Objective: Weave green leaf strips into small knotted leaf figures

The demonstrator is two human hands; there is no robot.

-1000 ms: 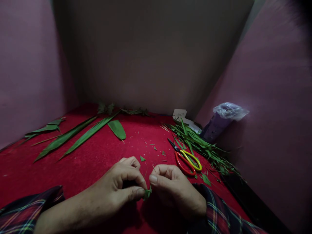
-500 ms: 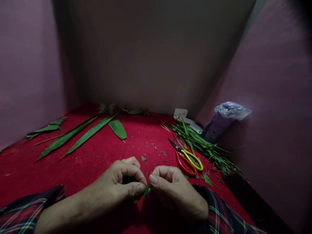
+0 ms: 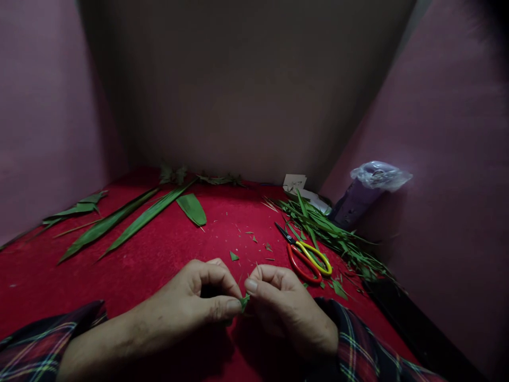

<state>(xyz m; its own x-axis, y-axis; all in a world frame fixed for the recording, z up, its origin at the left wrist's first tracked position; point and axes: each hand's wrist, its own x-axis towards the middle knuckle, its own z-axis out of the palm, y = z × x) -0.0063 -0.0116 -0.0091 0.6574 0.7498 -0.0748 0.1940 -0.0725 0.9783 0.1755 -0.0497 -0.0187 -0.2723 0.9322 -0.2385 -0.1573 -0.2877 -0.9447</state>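
My left hand (image 3: pixel 207 294) is closed, with thumb and forefinger pinching a small folded piece of green leaf (image 3: pixel 245 303) low in the middle. Close beside it on the right, my right hand (image 3: pixel 284 300) is also in a pinch. A thin stick (image 3: pixel 257 271) rises from its fingertips; its lower end is hidden. The right fingertips are at the leaf piece's edge, and I cannot tell whether they touch it. Scissors (image 3: pixel 291 242) with one red and one yellow handle lie just beyond my right hand.
Long green leaves (image 3: pixel 147 220) and a shorter cut leaf (image 3: pixel 192 208) lie on the red cloth (image 3: pixel 159 270) at left. Leaf scraps (image 3: pixel 234 255) are scattered centrally. At right are a heap of leaf strips (image 3: pixel 326 228), a purple container (image 3: pixel 353 204) with clear plastic and a dark object (image 3: pixel 413 318).
The leaf piece has turned and shifted slightly right and up between my fingers. My right hand has risen a little, and the thin stick above its fingertips shows more clearly.
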